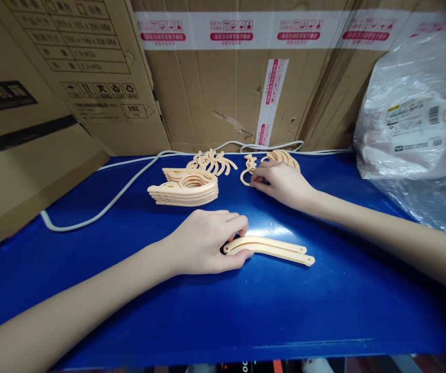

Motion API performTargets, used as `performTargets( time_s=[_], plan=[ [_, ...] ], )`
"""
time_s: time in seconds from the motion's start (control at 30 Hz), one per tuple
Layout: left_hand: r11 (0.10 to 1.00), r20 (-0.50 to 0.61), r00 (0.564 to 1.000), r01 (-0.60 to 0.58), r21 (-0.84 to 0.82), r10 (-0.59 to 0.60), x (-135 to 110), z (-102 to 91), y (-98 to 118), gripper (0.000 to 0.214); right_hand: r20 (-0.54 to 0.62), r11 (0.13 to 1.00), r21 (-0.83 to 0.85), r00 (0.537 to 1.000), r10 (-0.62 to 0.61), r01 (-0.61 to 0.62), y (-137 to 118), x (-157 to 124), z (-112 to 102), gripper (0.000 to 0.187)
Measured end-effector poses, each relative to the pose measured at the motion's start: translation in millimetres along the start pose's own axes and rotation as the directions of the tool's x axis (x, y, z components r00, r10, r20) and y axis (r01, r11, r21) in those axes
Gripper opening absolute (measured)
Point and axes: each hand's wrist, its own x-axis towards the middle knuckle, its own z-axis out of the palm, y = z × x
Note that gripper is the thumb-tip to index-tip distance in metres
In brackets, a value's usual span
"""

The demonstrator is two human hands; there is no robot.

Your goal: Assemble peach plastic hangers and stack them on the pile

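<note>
Brown cardboard (207, 83) stands behind a blue tabletop (246, 311), and a white cable (122, 194) runs across it. With the left hand (207, 241) as centre of the clock, two long curved strips (275, 252) lie side by side at three o'clock; the thumb and bent fingers are closed around their left end. At eleven o'clock sits a stack of shaped pieces (184, 195), and at twelve, farther away, a group of rib-like pieces (213, 162). At two o'clock is the right hand (283, 184), its fingertips close together at a ring-like piece (242, 178); whether they pinch it, I cannot tell. Just beyond this hand lie more curved pieces (286, 157). Much farther toward two o'clock rests a plastic-wrapped package (409, 137).
</note>
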Motion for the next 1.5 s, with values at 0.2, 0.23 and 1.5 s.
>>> performTargets(
  time_s=[0.2, 0.23, 1.5],
  plan=[
    [1.0, 0.012, 1.0, -0.008, -0.002, 0.008, -2.3, -0.8, -0.5, 0.021, 0.052, 0.995, 0.074, 0.996, -0.068, 0.064, -0.9, -3.2, -5.1, 0.017],
    [1.0, 0.014, 1.0, -0.008, -0.002, 0.008, -2.5, -1.1, -0.2, 0.02, 0.055, 0.994, 0.074, 0.995, -0.081, 0.076, -1.9, -5.3, -6.7, 0.017],
    [0.995, -0.006, 0.997, 0.072, 0.074, -0.072, -1.7, 5.0, 3.1, 0.019, 0.003, 0.96, -0.195, 0.979, -0.203, 0.2, 6.8, -11.3, -56.9, 0.025]
  ],
)
